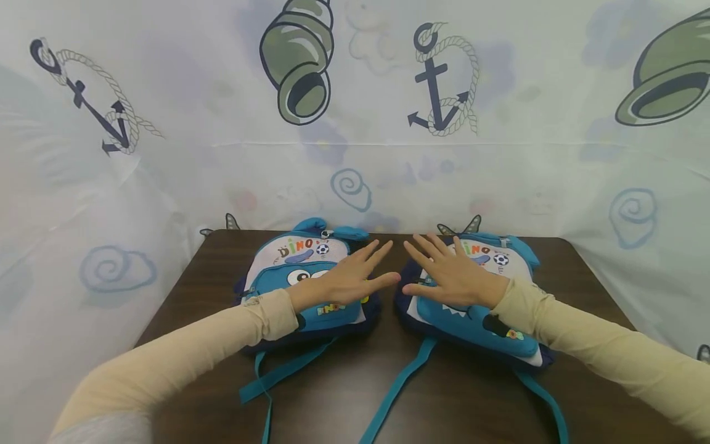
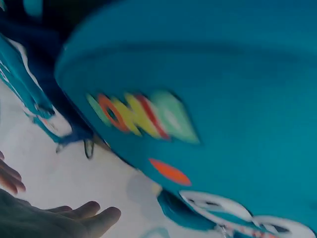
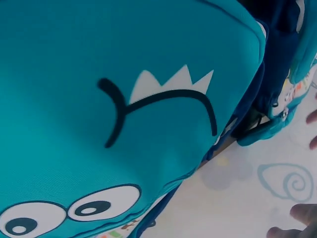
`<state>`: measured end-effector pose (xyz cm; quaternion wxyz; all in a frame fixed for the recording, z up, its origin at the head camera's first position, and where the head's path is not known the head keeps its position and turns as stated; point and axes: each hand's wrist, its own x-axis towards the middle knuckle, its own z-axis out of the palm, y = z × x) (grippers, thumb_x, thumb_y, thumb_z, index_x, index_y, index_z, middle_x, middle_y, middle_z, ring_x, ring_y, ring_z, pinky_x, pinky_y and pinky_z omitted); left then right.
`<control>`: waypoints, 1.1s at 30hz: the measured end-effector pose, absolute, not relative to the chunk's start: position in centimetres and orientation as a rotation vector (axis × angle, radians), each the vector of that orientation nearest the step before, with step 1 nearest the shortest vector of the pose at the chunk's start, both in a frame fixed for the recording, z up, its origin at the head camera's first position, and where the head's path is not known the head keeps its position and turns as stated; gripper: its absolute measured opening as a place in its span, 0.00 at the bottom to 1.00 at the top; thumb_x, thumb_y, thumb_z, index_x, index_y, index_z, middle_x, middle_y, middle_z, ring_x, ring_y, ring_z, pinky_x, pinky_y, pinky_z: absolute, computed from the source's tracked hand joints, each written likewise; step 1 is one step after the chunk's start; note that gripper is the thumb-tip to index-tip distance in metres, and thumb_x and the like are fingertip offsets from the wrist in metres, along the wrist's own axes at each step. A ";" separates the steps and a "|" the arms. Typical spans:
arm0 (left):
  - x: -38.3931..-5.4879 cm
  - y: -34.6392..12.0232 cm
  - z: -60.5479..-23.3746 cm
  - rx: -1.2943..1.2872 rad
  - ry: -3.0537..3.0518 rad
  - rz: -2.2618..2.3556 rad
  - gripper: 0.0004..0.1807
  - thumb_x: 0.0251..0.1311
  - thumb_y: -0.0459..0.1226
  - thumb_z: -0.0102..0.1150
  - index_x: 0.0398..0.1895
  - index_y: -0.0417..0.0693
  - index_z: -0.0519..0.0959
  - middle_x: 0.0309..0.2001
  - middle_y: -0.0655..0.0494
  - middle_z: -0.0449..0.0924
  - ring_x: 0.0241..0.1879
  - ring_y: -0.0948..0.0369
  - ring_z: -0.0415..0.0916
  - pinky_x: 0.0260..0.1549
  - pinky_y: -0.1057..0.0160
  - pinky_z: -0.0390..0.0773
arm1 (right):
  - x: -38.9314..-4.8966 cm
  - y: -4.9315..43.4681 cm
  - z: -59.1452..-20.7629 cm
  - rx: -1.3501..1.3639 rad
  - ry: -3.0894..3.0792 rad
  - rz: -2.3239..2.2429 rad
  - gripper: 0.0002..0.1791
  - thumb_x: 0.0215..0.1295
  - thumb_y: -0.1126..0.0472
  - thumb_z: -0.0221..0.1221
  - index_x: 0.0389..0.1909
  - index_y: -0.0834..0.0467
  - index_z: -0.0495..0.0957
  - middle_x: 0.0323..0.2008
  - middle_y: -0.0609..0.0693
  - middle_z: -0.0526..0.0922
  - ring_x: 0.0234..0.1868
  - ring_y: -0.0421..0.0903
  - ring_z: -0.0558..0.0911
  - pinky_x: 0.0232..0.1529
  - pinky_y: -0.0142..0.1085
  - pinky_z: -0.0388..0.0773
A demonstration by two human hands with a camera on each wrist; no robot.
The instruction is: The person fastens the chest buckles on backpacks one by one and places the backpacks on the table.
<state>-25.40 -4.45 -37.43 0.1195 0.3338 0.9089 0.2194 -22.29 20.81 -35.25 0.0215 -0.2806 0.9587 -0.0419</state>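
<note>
Left backpack (image 1: 327,317) lies front up on the worktop (image 1: 344,401), approx. parallel to right backpack (image 1: 466,327), small gap btwn. Teal straps (image 1: 396,388) trail twd the person. Left hand (image 1: 346,277) is over its bag, right hand (image 1: 457,274) over the other; both spread wide, fingers straight, nothing gripped. Can't tell if palms touch fabric. Step is prob. positioning over the bags. To do it well: keep wrists level, 1 hand per bag, no hard pressing (soft fabric likely dents), straps clear of sleeves (image 1: 588,339). Printed cloth (image 1: 366,132) hangs behind.
</note>
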 end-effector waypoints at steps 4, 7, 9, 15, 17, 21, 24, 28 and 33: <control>-25.0 -2.8 -37.8 0.866 2.542 0.866 0.58 0.51 0.83 0.20 0.81 0.64 0.34 0.82 0.50 0.32 0.80 0.44 0.35 0.71 0.30 0.43 | -22.0 21.1 -35.1 -0.789 2.949 -0.160 0.51 0.67 0.28 0.47 0.81 0.52 0.43 0.81 0.57 0.42 0.80 0.63 0.42 0.69 0.75 0.37; -24.9 -1.5 -38.3 0.771 2.465 1.037 0.58 0.53 0.82 0.20 0.81 0.63 0.32 0.82 0.52 0.31 0.81 0.47 0.31 0.72 0.30 0.39 | -21.7 21.4 -35.1 -0.721 2.926 -0.198 0.52 0.66 0.26 0.46 0.81 0.51 0.41 0.81 0.57 0.40 0.80 0.64 0.41 0.68 0.75 0.36; -24.9 -0.6 -38.7 0.722 2.415 1.188 0.57 0.56 0.80 0.21 0.81 0.59 0.33 0.82 0.51 0.32 0.81 0.47 0.31 0.72 0.30 0.39 | -21.5 21.6 -35.2 -0.681 2.919 -0.219 0.53 0.65 0.25 0.45 0.81 0.52 0.40 0.81 0.57 0.39 0.80 0.65 0.40 0.68 0.76 0.35; -24.0 1.7 -39.7 0.504 2.265 1.523 0.51 0.64 0.74 0.23 0.81 0.58 0.34 0.82 0.53 0.32 0.81 0.47 0.31 0.72 0.31 0.35 | -21.2 22.5 -35.6 -0.576 2.924 -0.221 0.56 0.65 0.23 0.42 0.81 0.56 0.40 0.80 0.61 0.40 0.78 0.69 0.43 0.66 0.77 0.37; -23.5 2.3 -40.3 0.434 2.214 1.583 0.49 0.65 0.74 0.23 0.81 0.60 0.34 0.82 0.56 0.31 0.81 0.48 0.29 0.72 0.30 0.31 | -20.9 22.7 -35.7 -0.523 2.919 -0.225 0.57 0.64 0.22 0.41 0.80 0.57 0.41 0.80 0.62 0.41 0.78 0.70 0.43 0.66 0.78 0.38; -23.0 3.4 -41.4 0.314 2.130 1.673 0.49 0.63 0.75 0.24 0.81 0.64 0.36 0.82 0.59 0.30 0.81 0.48 0.27 0.70 0.29 0.27 | -20.4 22.7 -35.8 -0.381 2.892 -0.238 0.59 0.62 0.20 0.39 0.80 0.57 0.40 0.80 0.64 0.41 0.77 0.72 0.42 0.64 0.79 0.37; -22.8 3.9 -42.0 0.209 2.079 1.723 0.50 0.61 0.77 0.24 0.81 0.64 0.37 0.82 0.58 0.30 0.80 0.46 0.27 0.70 0.29 0.26 | -20.1 22.5 -36.1 -0.266 2.877 -0.244 0.60 0.61 0.18 0.37 0.80 0.58 0.41 0.79 0.65 0.42 0.76 0.74 0.44 0.63 0.80 0.37; -22.8 4.5 -42.3 0.083 2.003 1.789 0.54 0.60 0.78 0.25 0.82 0.60 0.36 0.82 0.53 0.29 0.80 0.43 0.27 0.69 0.27 0.27 | -19.8 22.6 -36.8 -0.126 2.855 -0.248 0.61 0.59 0.17 0.36 0.80 0.58 0.44 0.78 0.67 0.45 0.75 0.77 0.47 0.60 0.82 0.41; -22.8 4.8 -42.2 -0.045 1.910 1.856 0.55 0.59 0.78 0.27 0.82 0.56 0.39 0.82 0.46 0.33 0.79 0.40 0.32 0.70 0.28 0.29 | -19.3 23.0 -38.3 -0.007 2.826 -0.247 0.63 0.57 0.15 0.35 0.79 0.59 0.47 0.77 0.70 0.49 0.73 0.80 0.50 0.57 0.84 0.43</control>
